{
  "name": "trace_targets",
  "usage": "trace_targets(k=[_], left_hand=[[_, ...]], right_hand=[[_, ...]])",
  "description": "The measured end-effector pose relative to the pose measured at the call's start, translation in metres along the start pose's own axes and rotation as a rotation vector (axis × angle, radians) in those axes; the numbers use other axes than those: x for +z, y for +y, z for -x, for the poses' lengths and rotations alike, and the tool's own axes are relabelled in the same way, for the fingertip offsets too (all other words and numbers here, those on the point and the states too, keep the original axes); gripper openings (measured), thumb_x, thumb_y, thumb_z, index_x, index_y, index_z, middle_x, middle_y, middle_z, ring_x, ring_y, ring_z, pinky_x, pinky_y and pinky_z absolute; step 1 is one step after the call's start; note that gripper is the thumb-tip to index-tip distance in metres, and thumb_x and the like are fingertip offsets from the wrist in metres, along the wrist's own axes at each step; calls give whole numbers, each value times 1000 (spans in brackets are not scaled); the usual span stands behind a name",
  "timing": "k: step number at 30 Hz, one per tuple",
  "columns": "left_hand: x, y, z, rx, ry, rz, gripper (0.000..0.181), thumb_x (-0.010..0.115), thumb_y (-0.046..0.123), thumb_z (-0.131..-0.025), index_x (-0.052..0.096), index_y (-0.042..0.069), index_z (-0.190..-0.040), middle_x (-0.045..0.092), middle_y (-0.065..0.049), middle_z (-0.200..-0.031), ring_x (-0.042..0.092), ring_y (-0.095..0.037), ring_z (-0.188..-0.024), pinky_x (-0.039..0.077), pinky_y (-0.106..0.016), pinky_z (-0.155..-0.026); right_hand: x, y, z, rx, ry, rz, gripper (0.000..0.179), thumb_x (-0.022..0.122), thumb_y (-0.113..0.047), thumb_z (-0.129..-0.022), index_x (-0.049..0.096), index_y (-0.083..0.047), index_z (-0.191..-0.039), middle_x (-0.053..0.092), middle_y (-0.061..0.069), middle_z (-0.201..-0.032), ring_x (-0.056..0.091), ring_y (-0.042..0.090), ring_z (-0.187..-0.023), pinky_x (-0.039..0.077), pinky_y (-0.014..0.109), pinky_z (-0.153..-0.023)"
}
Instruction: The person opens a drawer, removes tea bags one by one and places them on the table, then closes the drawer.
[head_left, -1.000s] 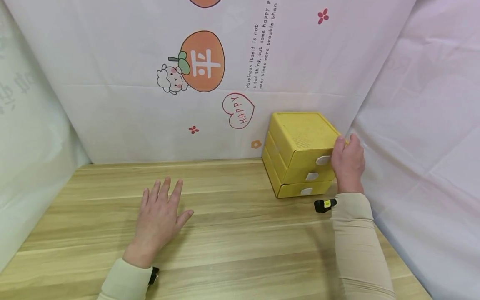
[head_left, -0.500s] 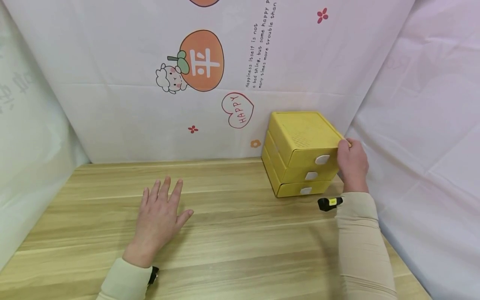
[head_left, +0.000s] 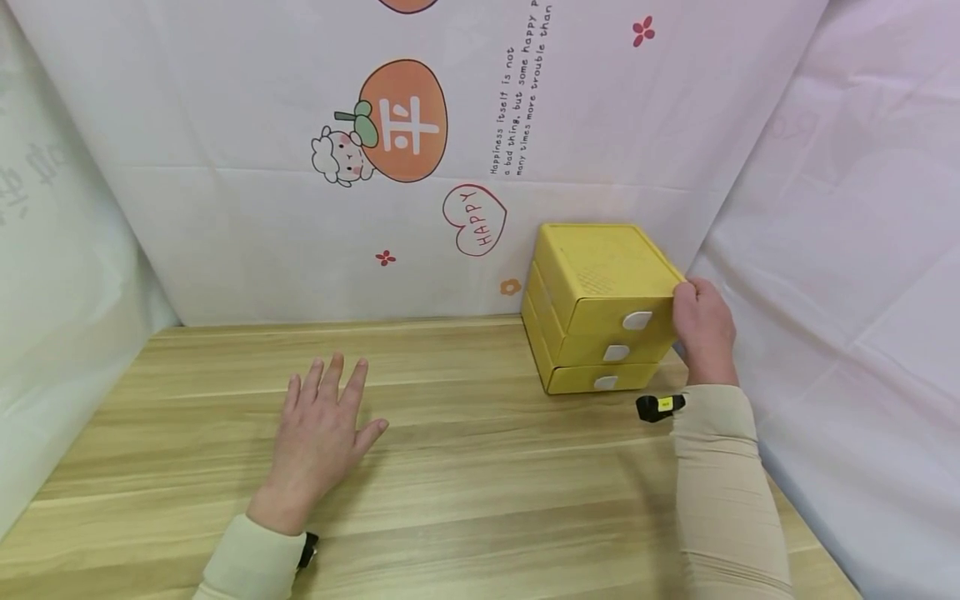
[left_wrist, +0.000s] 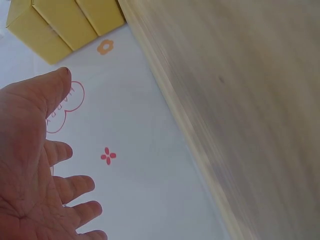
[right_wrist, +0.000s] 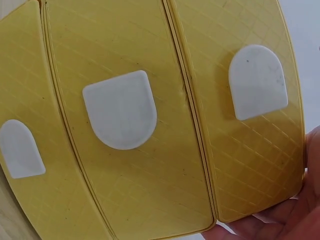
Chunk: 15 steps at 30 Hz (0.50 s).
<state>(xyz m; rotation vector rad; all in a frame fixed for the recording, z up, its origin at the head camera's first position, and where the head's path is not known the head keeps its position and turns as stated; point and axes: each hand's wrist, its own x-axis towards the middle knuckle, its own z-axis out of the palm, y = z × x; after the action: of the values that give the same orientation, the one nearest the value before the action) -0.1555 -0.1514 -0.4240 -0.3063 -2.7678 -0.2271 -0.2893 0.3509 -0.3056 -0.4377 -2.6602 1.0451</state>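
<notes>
A yellow drawer box (head_left: 615,258) with three stacked drawers stands at the back right of the wooden table. Each drawer front carries a white tab handle (right_wrist: 122,110). My right hand (head_left: 705,329) grips the box at its upper right front corner. In the right wrist view, fingers (right_wrist: 280,220) lie along the box's side, partly hidden behind it. The drawers look closed. My left hand (head_left: 318,437) is spread, palm down, over the left part of the table, well apart from the box. From the left wrist, the palm and splayed fingers (left_wrist: 75,187) appear with nothing held.
A white printed cloth (head_left: 300,250) hangs along the table's back edge, behind the box. Another white cloth (head_left: 847,333) hangs close on the right, beside my right arm. The wooden table (head_left: 465,467) spreads between the hands.
My right hand has shifted slightly right along the corner, its thumb now at the top edge. The box's front has swung a little to the left. My left hand has stayed still.
</notes>
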Motion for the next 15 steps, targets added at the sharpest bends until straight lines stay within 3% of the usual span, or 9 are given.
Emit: trace_targets(k=[9,15], left_hand=[[2,1,0,13,33,-7,84,70,53,-95,41,8,-160,37,-31,-162,33,-54,-149,22,-71,-119],[4,1,0,12,22,-11,84,68,54,-96,40,8,-161,36,-30,-162,33,-53,-149,22,-71,-120]], right_hand=[[3,-4,2,-22,-26,7,70,15,-37,-102,40,-7,-160,44,20,-160,44,47,-139,32,62,-117],[9,-7,6,-45,-22,-4,70,14,-37,-102,39,-10,-162,47,20,-157,46,45,-133,37,58,-112]])
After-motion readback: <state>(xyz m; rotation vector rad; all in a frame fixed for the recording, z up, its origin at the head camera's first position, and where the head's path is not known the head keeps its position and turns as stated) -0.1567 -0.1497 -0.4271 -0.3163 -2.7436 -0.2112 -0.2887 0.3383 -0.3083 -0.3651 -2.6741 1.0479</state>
